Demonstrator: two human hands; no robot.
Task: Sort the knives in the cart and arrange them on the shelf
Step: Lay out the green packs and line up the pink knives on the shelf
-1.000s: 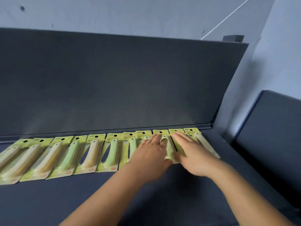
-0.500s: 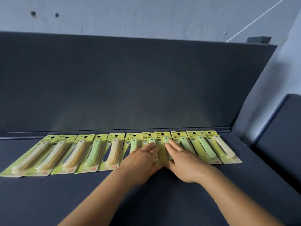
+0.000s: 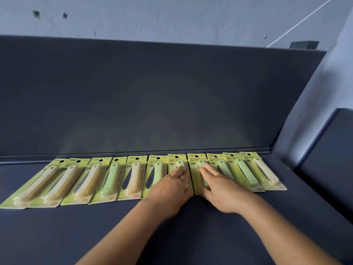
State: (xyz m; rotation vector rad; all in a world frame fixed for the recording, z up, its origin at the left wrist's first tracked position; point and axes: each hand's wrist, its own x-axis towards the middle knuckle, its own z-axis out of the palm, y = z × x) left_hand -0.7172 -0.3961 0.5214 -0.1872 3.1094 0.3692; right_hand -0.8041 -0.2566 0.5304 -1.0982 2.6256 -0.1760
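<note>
Several fruit knives in yellow-green blister packs lie in a row on the dark shelf [image 3: 172, 236], tops against the back panel. Cream-handled knives [image 3: 91, 180] fill the left end, green-handled ones [image 3: 245, 174] sit toward the right, and one cream knife [image 3: 265, 173] ends the row. My left hand [image 3: 170, 190] rests flat with straight fingers on a green knife pack [image 3: 176, 162] near the middle. My right hand [image 3: 219, 188] lies flat on the neighbouring green knife pack [image 3: 195, 165]. A narrow gap separates these two packs.
The shelf's tall dark back panel [image 3: 152, 96] stands behind the row. A second dark shelf unit [image 3: 328, 165] stands to the right. A pale wall [image 3: 172, 16] is above. The cart is out of view.
The view has shifted left, showing more of the row's right end. My hands have slid left along the row, and a narrow gap now shows between the two packs under them.
</note>
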